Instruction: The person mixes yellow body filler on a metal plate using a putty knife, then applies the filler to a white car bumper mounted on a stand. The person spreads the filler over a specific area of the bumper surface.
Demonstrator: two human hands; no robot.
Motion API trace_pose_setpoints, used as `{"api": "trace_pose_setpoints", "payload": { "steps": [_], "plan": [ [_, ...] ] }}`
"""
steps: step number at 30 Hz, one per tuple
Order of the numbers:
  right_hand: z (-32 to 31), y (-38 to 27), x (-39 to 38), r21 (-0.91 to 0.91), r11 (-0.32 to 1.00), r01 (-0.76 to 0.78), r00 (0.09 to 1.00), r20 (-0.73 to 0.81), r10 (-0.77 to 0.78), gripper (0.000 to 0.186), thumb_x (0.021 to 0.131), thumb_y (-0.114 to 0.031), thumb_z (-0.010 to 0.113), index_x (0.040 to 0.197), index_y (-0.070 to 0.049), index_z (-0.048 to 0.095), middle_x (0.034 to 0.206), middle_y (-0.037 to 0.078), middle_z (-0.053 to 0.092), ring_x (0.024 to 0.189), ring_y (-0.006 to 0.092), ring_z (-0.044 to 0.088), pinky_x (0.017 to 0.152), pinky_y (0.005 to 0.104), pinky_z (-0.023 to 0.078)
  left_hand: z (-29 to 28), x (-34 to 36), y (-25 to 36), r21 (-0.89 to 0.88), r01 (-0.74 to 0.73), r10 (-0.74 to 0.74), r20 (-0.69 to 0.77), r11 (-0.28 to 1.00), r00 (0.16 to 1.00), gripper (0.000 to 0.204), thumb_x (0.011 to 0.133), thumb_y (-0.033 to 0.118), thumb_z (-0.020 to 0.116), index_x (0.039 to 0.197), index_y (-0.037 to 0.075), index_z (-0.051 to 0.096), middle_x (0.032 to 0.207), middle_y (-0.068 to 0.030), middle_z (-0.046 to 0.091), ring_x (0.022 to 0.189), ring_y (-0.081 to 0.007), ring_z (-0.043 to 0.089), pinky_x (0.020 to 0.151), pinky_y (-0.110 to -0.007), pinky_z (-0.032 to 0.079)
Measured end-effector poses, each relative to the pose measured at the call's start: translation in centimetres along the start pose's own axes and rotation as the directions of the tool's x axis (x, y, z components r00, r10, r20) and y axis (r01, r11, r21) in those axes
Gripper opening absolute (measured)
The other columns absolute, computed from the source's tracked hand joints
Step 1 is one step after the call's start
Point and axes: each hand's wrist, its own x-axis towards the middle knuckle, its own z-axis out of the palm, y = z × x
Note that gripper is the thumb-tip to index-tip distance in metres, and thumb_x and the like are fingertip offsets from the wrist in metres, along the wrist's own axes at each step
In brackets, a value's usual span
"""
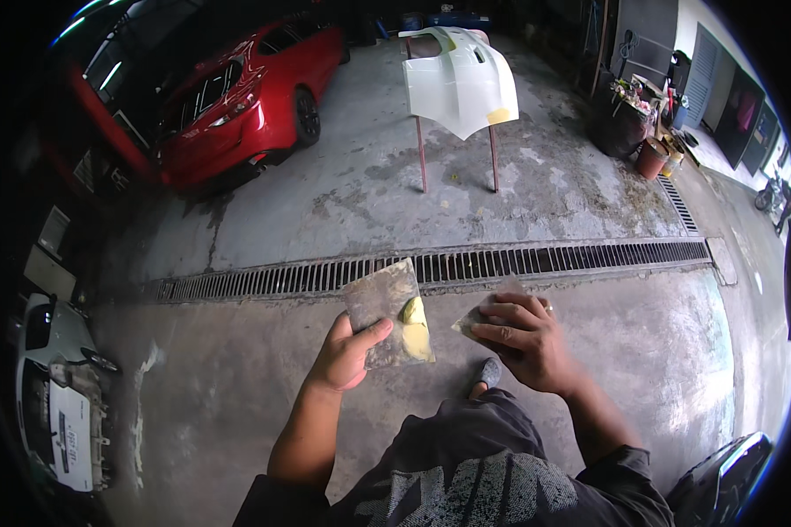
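The left hand (344,354), just left of the frame's centre, is gripping a thin grey board (373,303), its thumb pressing on the face and its other fingers mostly hidden behind. Pale yellow paste (416,341) is sitting in a thick smear along the board's right edge. The right hand (532,344), right of centre, is closing over a thin, flat scraper (466,324); the fingers are bending across it and hiding most of its shape. Scraper and board are staying apart, with bare floor (228,378) showing between them.

Below, at the bottom centre, the person is wearing a dark shirt (475,492) with a pale print, and one grey shoe (490,371) is showing between the forearms. Just above the hands, a drain grate (545,261) is running across the frame. Beyond it, at the upper centre, a white panel (457,83) with a yellowish corner patch is resting on thin reddish legs (421,156). A red car (264,88) is standing at upper left, a pale car (66,329) is showing at lower left, and a black bag (613,129) and buckets (652,159) are standing at upper right.
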Motion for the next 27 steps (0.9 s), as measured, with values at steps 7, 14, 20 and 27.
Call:
{"api": "trace_pose_setpoints", "payload": {
  "steps": [7,14,20,27],
  "plan": [
    [-7.3,10.9,9.0,-0.223,0.922,0.316,0.938,0.217,-0.269,0.048,0.082,-0.024,0.073,0.13,-0.029,0.073,0.13,-0.002,0.068,0.13,0.0241,0.058,0.101,0.0553,0.044,6.3,15.3,4.8,0.254,-0.062,0.027,0.14,0.965,0.99,0.039,0.102,0.005,0.062,0.139,-0.005,0.058,0.135,-0.0115,0.067,0.126,-0.0192,0.061,0.108,-0.035,0.047],
    [-8.9,19.0,14.8,-0.205,0.932,0.3,0.944,0.203,-0.26,0.045,0.084,-0.017,0.071,0.127,-0.029,0.076,0.132,-0.005,0.069,0.129,0.0219,0.059,0.101,0.0538,0.047,7.5,24.2,6.0,0.394,-0.107,0.065,0.119,0.913,0.991,0.038,0.103,0.006,0.062,0.139,-0.006,0.059,0.133,-0.011,0.069,0.121,-0.019,0.064,0.108,-0.036,0.048],
    [-7.9,25.6,17.4,0.266,0.964,0.026,0.996,0.08,-0.049,0.05,0.076,-0.002,0.081,0.122,-0.024,0.081,0.133,0.001,0.07,0.133,0.0278,0.058,0.11,0.0507,0.046,4.8,30.5,5.1,-0.19,0.002,-0.007,-0.029,0.982,1.0,0.04,0.102,0.006,0.06,0.141,-0.002,0.055,0.131,-0.0134,0.069,0.121,-0.0249,0.067,0.105,-0.043,0.054],
    [1.7,32.2,23.1,0.342,0.94,0.016,0.973,-0.223,0.065,0.048,0.078,0.008,0.083,0.12,-0.015,0.082,0.136,0.012,0.065,0.134,0.0358,0.054,0.11,0.0483,0.048,2.4,44.1,-0.7,-0.606,0.274,-0.21,0.175,0.747,0.962,0.039,0.108,0.022,0.057,0.138,-0.003,0.057,0.123,-0.0175,0.071,0.109,-0.0278,0.075,0.086,-0.048,0.067]
  ]
}}
